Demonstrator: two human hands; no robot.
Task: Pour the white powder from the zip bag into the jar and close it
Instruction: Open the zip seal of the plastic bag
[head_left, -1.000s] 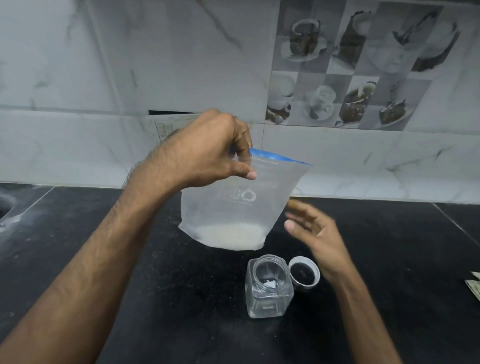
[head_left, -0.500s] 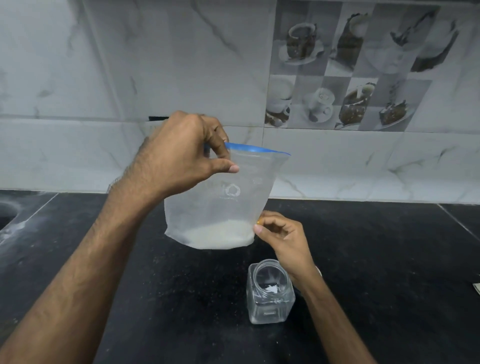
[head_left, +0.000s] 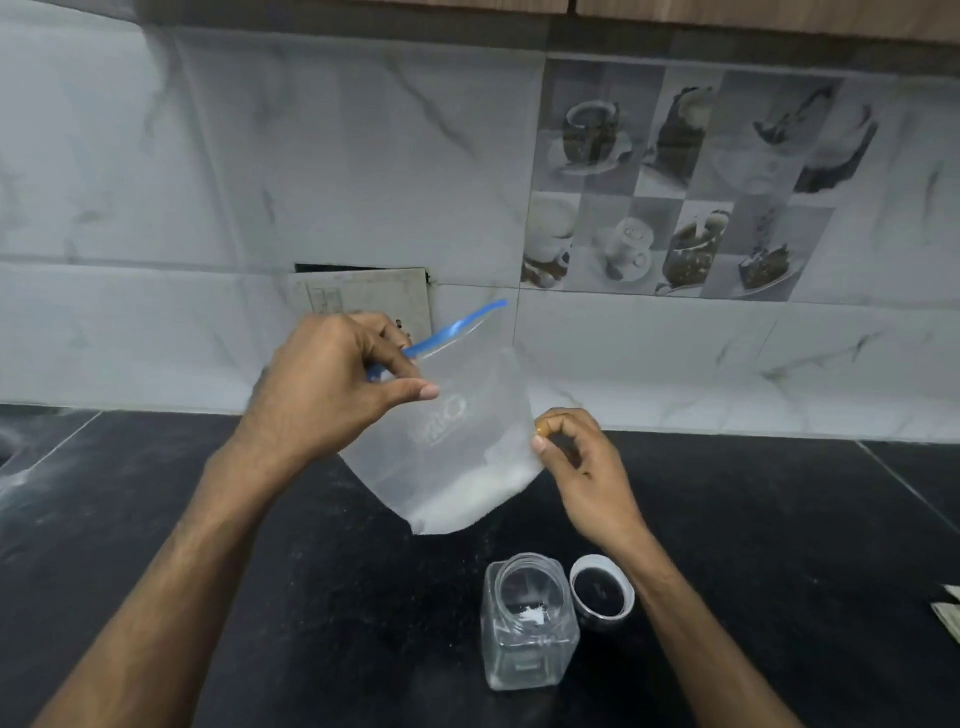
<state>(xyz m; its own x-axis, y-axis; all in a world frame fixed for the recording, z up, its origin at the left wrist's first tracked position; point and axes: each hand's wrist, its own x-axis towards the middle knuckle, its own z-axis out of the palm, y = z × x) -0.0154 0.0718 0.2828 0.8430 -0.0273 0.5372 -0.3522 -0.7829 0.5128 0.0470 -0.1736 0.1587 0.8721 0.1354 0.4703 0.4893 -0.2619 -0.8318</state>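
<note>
A clear zip bag (head_left: 457, 431) with a blue zip strip hangs tilted above the counter, white powder (head_left: 478, 496) pooled in its lower corner. My left hand (head_left: 337, 384) pinches the bag's top left by the zip. My right hand (head_left: 582, 462) pinches the bag's right edge near the bottom. Below the bag a clear square jar (head_left: 527, 621) stands upright and uncapped, with a small bit of white powder inside. Its lid (head_left: 602, 592) lies upside down on the counter, right beside the jar.
The black counter (head_left: 311, 597) is dusted with powder and meets a marble-tiled wall (head_left: 363, 182). A sink edge (head_left: 10, 447) shows at far left. Folded paper (head_left: 948, 610) lies at the right edge. A torn card (head_left: 363, 296) leans on the wall behind the bag.
The bag has tilted, its right bottom corner raised by my right hand, and the powder slid toward the lower corner. The lid is uncovered again.
</note>
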